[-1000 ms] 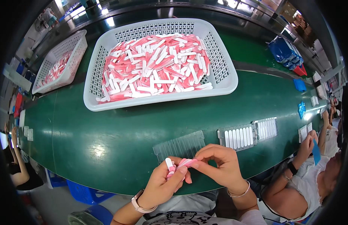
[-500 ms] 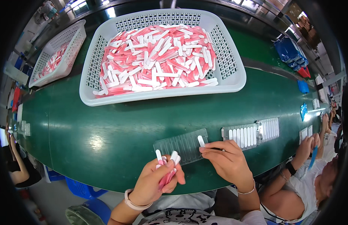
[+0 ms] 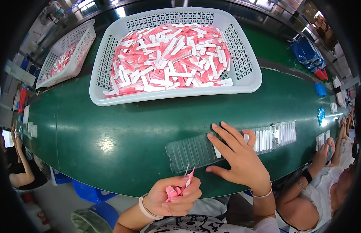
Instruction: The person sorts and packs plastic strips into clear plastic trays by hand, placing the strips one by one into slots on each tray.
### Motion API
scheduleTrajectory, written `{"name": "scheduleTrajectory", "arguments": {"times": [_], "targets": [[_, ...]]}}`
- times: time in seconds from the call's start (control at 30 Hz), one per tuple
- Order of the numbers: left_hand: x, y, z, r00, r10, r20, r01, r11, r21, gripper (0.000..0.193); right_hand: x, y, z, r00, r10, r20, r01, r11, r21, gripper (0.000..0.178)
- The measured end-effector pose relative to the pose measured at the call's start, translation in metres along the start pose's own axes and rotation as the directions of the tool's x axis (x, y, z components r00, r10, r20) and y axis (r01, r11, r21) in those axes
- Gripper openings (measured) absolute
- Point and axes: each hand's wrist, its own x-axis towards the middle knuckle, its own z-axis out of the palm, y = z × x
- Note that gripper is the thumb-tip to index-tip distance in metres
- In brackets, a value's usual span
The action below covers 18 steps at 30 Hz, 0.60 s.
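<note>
My left hand (image 3: 173,200) is closed around a small bundle of flat pink-and-white sticks (image 3: 173,193), two of them seen edge-on and pointing up. My right hand (image 3: 242,165) is spread open with nothing between its fingers, palm down over the right end of a clear slotted plastic tray (image 3: 188,152). A white stick (image 3: 217,152) lies in that tray's slot by my right fingers. The tray's left slots hold nothing. Just right of it, partly behind my fingers, a second tray (image 3: 263,140) holds a row of white sticks.
A large white perforated basket (image 3: 176,94) piled with pink-and-white sticks stands ahead on the green table (image 3: 134,163). A third filled tray (image 3: 286,133) lies to the right; a smaller basket (image 3: 77,64) is far left. A co-worker's hands (image 3: 324,153) are at the right edge.
My right hand has let go of a white stick, now in the tray, and spread open farther right. My left hand has turned and lowered slightly with its bundle. The view has shifted a little.
</note>
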Motion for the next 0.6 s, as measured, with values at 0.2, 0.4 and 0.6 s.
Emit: {"name": "scheduleTrajectory", "arguments": {"times": [0.2,0.4,0.6], "targets": [[-0.002,-0.001,-0.004,1.0,0.015,0.02,-0.015,1.0,-0.001,0.027,-0.024,-0.014,-0.012,0.998,0.06,0.024,-0.056,0.986,-0.154,0.06],[-0.002,-0.007,-0.005,0.982,-0.151,-0.111,0.156,0.987,0.04,0.029,-0.011,-0.027,-0.009,0.994,-0.078,-0.083,0.113,0.609,0.785,0.029],[0.001,-0.014,0.017,0.88,0.31,-0.36,0.021,0.732,0.681,0.032,-0.003,-0.03,-0.013,0.989,0.121,0.083,-0.142,0.644,0.752,0.012]]}}
